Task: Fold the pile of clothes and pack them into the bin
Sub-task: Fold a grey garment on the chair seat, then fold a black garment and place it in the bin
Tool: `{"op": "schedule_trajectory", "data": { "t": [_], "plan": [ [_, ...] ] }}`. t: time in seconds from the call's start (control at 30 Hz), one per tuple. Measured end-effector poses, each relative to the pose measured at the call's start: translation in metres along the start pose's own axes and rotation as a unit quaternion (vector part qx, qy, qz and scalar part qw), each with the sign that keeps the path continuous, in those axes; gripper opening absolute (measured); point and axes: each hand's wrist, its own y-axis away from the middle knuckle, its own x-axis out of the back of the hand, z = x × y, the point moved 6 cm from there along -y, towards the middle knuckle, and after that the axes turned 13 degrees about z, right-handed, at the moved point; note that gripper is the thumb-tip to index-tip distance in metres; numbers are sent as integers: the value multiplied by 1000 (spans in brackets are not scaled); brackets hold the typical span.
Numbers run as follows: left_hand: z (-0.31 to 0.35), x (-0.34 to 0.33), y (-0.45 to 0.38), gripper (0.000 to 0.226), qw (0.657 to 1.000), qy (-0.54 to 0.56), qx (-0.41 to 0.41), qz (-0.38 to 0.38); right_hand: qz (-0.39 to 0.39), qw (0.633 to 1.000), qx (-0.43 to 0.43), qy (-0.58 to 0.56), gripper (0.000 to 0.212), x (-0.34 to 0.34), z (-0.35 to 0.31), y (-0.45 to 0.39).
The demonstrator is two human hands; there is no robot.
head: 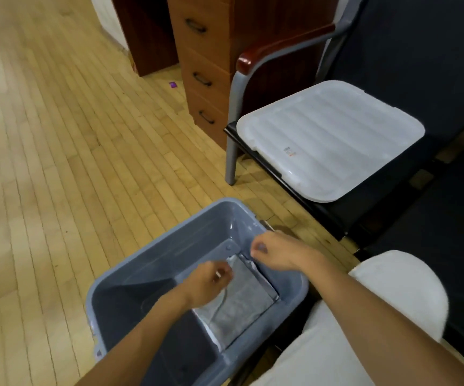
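both hands in grey bin (153, 246) on floor. left hand (207, 282) & right hand (278, 252) apart, fingers curled, over folded grey cloth (242, 305); grip unclear. white lid (331, 140) on chair.

Left hand (207, 282) covers near part of folded garment (242, 305); fingers blurred, grip possibly pinching; bin (153, 246) corner cropped.
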Motion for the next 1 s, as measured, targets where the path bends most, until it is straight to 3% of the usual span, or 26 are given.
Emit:
{"op": "schedule_trajectory", "data": {
  "t": [0.13,0.27,0.4,0.6,0.73,0.83,0.9,0.97,1.0],
  "plan": [
    [93,32,-40,30,991,68,-66,96,155,979,44,-127,35,64,9,30],
    [224,14,-66,32,973,132,-166,93,287,939,35,-185,39,129,67,85],
    [341,-59,-71,30,963,141,-231,4,394,880,-22,-263,37,171,163,167],
    [474,-220,-45,24,930,62,-331,-151,495,811,-179,-254,37,166,323,303],
    [540,-330,-7,20,895,28,-372,-246,565,721,-298,-268,34,140,416,401],
    [567,-405,17,13,864,-3,-419,-279,580,681,-379,-238,32,116,466,462],
    [581,-455,40,5,826,-30,-481,-293,565,660,-449,-210,29,95,492,501],
    [588,-498,66,34,771,-89,-548,-313,498,653,-539,-186,21,71,509,532],
    [588,-519,77,50,742,-132,-572,-324,434,659,-590,-170,30,57,516,545]
  ]
}}
